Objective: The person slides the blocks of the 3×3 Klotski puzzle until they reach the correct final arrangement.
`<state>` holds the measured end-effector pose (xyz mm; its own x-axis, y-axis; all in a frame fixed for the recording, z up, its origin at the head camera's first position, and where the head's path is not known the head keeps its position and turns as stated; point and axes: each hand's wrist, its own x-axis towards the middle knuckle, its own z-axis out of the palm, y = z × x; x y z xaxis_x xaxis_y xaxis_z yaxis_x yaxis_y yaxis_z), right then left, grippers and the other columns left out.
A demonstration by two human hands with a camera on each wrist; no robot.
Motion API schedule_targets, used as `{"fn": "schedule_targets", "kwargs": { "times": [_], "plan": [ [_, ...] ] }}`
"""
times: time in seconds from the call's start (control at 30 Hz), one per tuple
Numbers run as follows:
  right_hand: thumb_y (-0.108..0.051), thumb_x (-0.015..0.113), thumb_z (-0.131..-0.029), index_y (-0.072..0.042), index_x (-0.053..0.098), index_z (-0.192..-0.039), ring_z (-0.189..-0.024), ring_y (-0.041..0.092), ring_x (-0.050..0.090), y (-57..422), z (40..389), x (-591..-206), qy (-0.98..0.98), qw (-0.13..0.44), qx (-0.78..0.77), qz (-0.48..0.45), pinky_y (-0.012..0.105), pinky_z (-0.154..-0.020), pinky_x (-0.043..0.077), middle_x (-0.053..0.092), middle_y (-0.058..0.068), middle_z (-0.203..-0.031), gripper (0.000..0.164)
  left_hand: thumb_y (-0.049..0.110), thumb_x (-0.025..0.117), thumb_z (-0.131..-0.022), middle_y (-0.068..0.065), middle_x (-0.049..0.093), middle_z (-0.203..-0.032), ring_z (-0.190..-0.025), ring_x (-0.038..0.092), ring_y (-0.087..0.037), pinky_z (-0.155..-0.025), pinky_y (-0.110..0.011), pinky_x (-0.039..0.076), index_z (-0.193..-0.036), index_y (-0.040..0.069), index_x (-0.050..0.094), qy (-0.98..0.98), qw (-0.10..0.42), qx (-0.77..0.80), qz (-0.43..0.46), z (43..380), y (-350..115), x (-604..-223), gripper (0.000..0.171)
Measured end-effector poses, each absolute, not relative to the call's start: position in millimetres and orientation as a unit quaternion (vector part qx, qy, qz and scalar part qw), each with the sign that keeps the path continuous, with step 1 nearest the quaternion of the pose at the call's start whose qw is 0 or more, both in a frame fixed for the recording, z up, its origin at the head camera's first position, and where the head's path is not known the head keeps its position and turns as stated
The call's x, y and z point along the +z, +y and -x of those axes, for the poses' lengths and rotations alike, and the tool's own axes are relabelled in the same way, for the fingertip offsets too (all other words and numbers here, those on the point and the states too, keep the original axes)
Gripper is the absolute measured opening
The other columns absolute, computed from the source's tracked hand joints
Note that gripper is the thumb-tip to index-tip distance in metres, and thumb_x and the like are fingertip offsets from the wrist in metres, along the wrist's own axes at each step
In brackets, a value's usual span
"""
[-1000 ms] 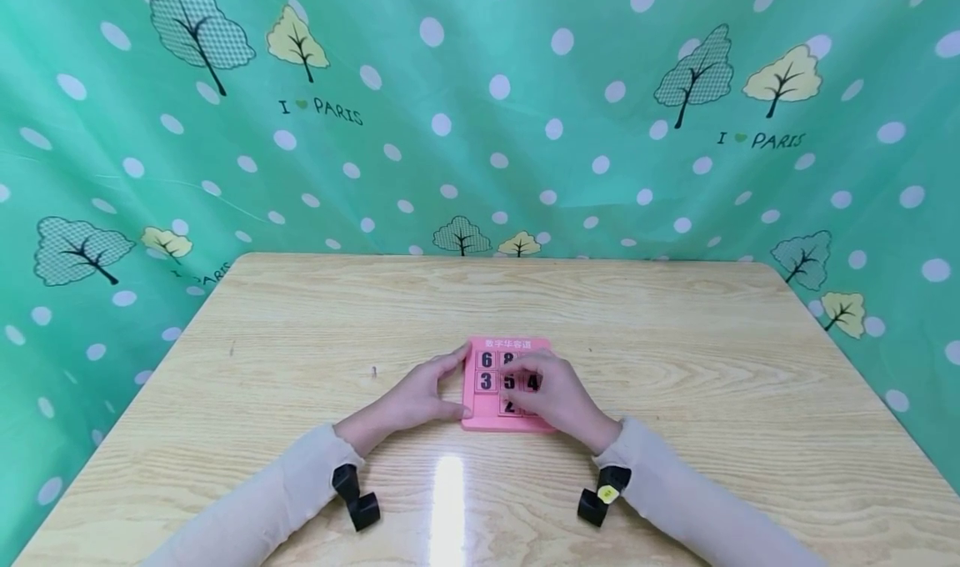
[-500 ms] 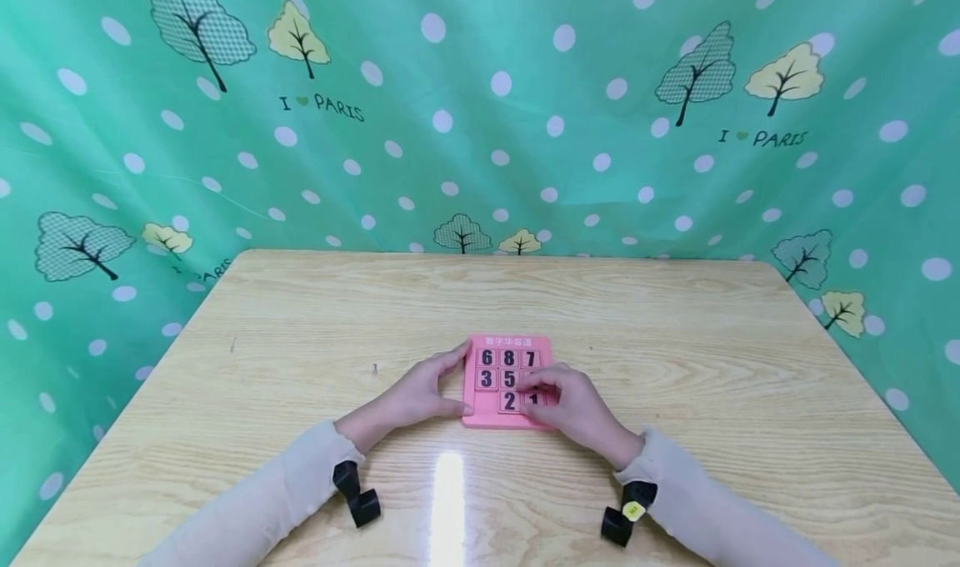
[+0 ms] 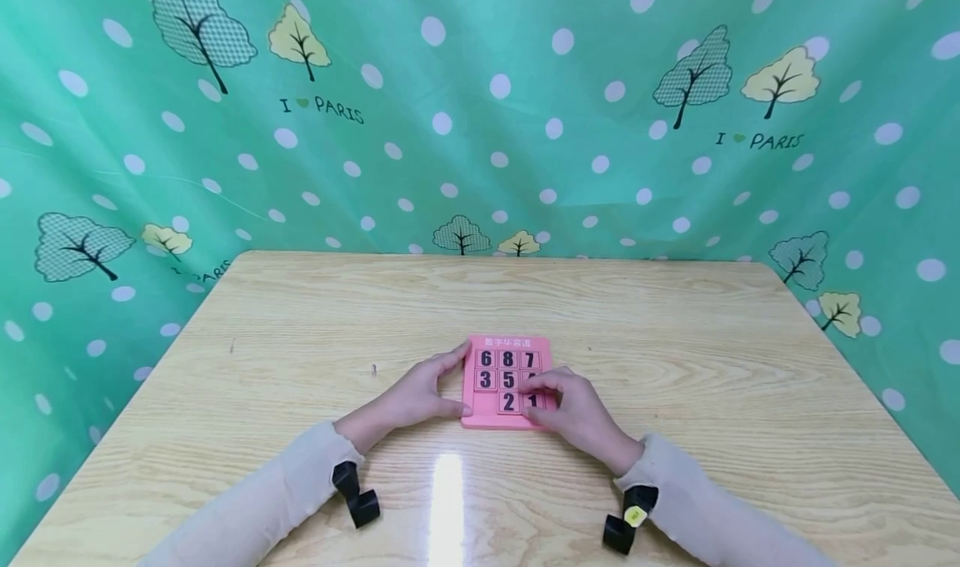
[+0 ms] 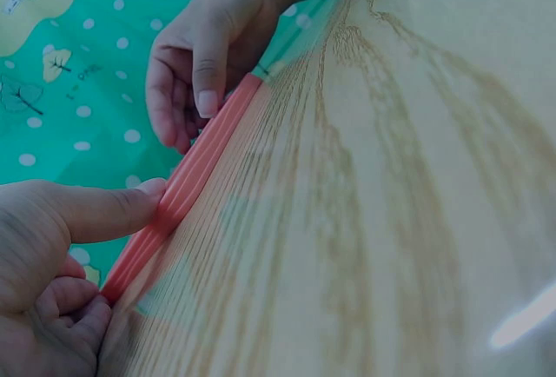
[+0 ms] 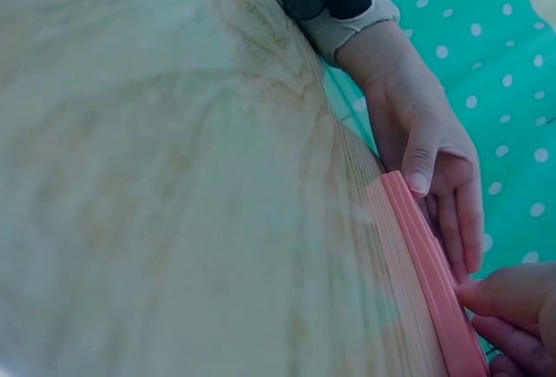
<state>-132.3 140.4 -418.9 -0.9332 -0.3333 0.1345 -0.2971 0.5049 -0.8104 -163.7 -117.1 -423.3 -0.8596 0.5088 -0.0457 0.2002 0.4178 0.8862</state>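
Note:
A pink sliding number puzzle [image 3: 489, 423] lies flat on the table, its rows reading 6 8 7, 3 5 4 and a gap, 2, 1. My left hand [image 3: 412, 396] holds the frame's left side, thumb at the near corner and index finger at the far one; the left wrist view shows that thumb [image 4: 117, 212] against the pink edge. My right hand [image 3: 581, 413] is over the puzzle's right part, index fingertip by the 4 tile [image 3: 532, 375] and thumb by the 1 tile [image 3: 534, 401], partly covering both. Its other fingers are bent and mostly hidden.
The wood-grain table [image 3: 337, 300] reaches back to a green dotted curtain [image 3: 525, 125] printed with trees. A bright light reflection [image 3: 447, 509] shows on the near tabletop. Each wrist carries a black camera, such as the left one [image 3: 358, 496].
My right hand has shifted right and nearer from over the 5 and 2 tiles, uncovering the 8, 7, 5 and 2. The left hand stays put.

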Motion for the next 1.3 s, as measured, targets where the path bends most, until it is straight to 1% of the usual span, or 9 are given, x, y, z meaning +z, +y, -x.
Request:
{"fn": "schedule_targets", "kwargs": {
  "times": [0.27, 0.47, 0.67, 0.83, 1.07, 1.17, 1.3],
  "plan": [
    [-0.007, 0.077, -0.073, -0.012, 0.073, -0.1, -0.097, 0.015, 0.056, 139, 132, -421, 0.866, 0.012, -0.464, 0.184, 0.027, -0.087, 0.048, 0.065, -0.003, -0.099, 0.027, 0.009, 0.078, -0.073, -0.01, 0.022, -0.155, -0.142, 0.017, -0.027, -0.116, -0.045, 0.013, -0.149, 0.007, 0.021, 0.823, 0.159, 0.5, -0.218, 163, -117, -421, 0.096],
    [-0.008, 0.078, -0.073, -0.013, 0.073, -0.098, -0.096, 0.016, 0.055, 137, 132, -422, 0.871, -0.001, -0.453, 0.191, 0.027, -0.085, 0.047, 0.065, -0.002, -0.1, 0.026, 0.011, 0.079, -0.073, -0.01, 0.023, -0.154, -0.142, 0.017, -0.027, -0.116, -0.045, 0.014, -0.149, 0.007, 0.022, 0.824, 0.156, 0.499, -0.219, 163, -118, -421, 0.095],
    [-0.009, 0.078, -0.073, -0.015, 0.074, -0.098, -0.094, 0.014, 0.054, 136, 131, -422, 0.874, 0.002, -0.449, 0.186, 0.027, -0.083, 0.047, 0.063, -0.003, -0.098, 0.026, 0.013, 0.079, -0.073, -0.009, 0.024, -0.154, -0.142, 0.019, -0.028, -0.116, -0.046, 0.014, -0.149, 0.008, 0.023, 0.827, 0.154, 0.495, -0.216, 163, -118, -423, 0.095],
    [-0.009, 0.078, -0.073, -0.013, 0.074, -0.099, -0.091, 0.013, 0.053, 133, 131, -422, 0.873, 0.001, -0.449, 0.189, 0.025, -0.08, 0.048, 0.062, -0.003, -0.094, 0.027, 0.014, 0.079, -0.073, -0.008, 0.024, -0.154, -0.142, 0.018, -0.027, -0.116, -0.046, 0.015, -0.149, 0.007, 0.023, 0.828, 0.153, 0.494, -0.215, 163, -118, -423, 0.095],
    [-0.009, 0.078, -0.073, -0.012, 0.073, -0.099, -0.089, 0.015, 0.051, 131, 132, -423, 0.869, 0.0, -0.452, 0.202, 0.025, -0.076, 0.045, 0.062, 0.0, -0.096, 0.026, 0.013, 0.079, -0.073, -0.009, 0.024, -0.154, -0.142, 0.019, -0.027, -0.116, -0.045, 0.015, -0.149, 0.008, 0.022, 0.831, 0.15, 0.489, -0.218, 163, -119, -423, 0.095],
    [-0.008, 0.078, -0.073, -0.013, 0.073, -0.099, -0.092, 0.016, 0.052, 130, 133, -423, 0.87, -0.002, -0.45, 0.202, 0.026, -0.078, 0.046, 0.063, 0.001, -0.099, 0.027, 0.013, 0.079, -0.073, -0.01, 0.025, -0.153, -0.142, 0.019, -0.028, -0.116, -0.045, 0.015, -0.15, 0.008, 0.022, 0.83, 0.151, 0.49, -0.218, 163, -119, -423, 0.096],
    [-0.007, 0.077, -0.072, -0.013, 0.073, -0.099, -0.098, 0.016, 0.053, 128, 132, -422, 0.87, 0.003, -0.451, 0.198, 0.029, -0.085, 0.047, 0.064, -0.001, -0.103, 0.027, 0.014, 0.079, -0.073, -0.01, 0.025, -0.153, -0.142, 0.019, -0.028, -0.116, -0.046, 0.015, -0.15, 0.009, 0.023, 0.83, 0.153, 0.492, -0.215, 164, -118, -423, 0.095]
  ]
}}
